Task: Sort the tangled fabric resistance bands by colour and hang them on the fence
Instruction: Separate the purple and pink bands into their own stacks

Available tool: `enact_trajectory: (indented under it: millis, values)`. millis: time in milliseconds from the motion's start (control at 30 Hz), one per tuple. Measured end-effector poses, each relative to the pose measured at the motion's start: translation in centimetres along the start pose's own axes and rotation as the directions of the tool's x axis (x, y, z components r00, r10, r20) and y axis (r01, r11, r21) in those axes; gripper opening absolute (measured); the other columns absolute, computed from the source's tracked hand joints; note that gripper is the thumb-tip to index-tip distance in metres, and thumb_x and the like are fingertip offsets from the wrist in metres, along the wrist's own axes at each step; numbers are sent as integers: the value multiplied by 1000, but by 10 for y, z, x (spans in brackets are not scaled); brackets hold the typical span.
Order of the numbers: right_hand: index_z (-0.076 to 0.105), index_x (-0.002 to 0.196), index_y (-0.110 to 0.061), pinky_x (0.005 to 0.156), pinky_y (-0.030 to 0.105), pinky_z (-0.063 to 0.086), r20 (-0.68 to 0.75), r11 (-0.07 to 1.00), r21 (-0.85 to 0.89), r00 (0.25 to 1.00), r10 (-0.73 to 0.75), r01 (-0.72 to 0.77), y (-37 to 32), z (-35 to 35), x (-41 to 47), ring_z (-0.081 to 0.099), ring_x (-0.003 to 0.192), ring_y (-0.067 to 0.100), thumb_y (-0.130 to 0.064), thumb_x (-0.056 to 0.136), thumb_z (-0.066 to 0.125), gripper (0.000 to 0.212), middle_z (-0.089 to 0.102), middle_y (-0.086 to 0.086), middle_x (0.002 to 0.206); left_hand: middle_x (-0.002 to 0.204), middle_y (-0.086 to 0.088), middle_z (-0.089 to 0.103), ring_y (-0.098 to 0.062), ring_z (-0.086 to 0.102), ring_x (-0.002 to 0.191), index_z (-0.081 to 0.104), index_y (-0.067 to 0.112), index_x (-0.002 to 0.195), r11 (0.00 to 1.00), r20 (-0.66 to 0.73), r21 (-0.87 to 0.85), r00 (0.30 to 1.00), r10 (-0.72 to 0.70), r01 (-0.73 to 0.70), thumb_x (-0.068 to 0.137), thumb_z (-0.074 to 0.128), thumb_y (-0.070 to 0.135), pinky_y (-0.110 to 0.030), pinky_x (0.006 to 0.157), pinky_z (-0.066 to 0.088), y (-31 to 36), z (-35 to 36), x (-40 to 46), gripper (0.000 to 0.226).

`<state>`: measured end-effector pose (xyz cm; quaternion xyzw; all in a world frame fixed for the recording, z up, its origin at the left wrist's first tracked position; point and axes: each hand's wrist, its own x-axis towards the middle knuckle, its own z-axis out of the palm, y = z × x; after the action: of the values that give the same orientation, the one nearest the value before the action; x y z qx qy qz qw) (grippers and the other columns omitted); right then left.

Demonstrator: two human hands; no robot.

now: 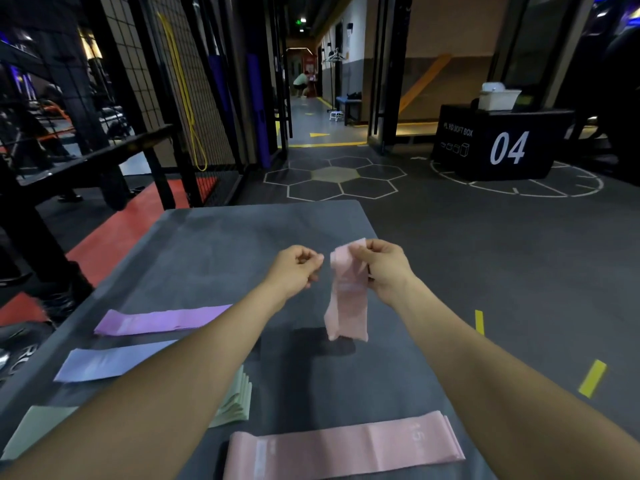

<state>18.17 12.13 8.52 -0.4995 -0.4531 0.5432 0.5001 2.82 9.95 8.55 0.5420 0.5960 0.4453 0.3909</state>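
Nearest of all, at six o'clock, a pink band lies flat on the dark grey bench. Over at eight o'clock a pale green band shows from under the left forearm, with a blue band and a purple band laid out flat beyond it toward nine. Above the middle of the bench the right hand pinches the top of a second pink band, which hangs down, its lower end clear of the surface. Just beside it, the left hand has its fingers curled and holds nothing. At eleven o'clock stands the black mesh fence, a yellow band hanging on it.
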Motion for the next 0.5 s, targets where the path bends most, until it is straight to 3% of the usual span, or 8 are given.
enact_trajectory:
  millis: [167,333,433,500]
  values:
    - [53,67,-10,63,34,47,-63,989,139,996,62,-53,-4,-1,-2,51,61,21,-8,90,61,24,55,6,65,86,2,61,-8,58,78,55,16,94,999,163,43,987,-8,1,87,65,25,-20,67,45,5,9,-11,15]
    - [58,70,-9,84,44,50,-87,959,276,991,97,-70,-16,1,-7,55,78,24,-8,89,61,19,59,9,78,97,-1,62,-15,59,94,53,12,102,994,184,106,983,-17,-2,80,72,12,-23,83,46,4,17,-17,29]
    - [61,81,-6,82,42,52,-81,941,332,993,90,-58,-24,-3,-9,60,81,24,-7,89,60,8,63,11,87,84,4,61,-11,58,83,53,13,98,996,216,93,976,-26,6,81,71,8,-24,82,44,3,23,-22,25]
    - [60,80,-6,79,39,52,-117,933,357,989,85,-38,-28,-7,-10,60,77,22,-5,89,61,9,63,9,84,76,6,58,-10,54,76,54,16,85,991,240,131,971,-13,-19,81,69,5,-23,77,43,3,25,-25,19]
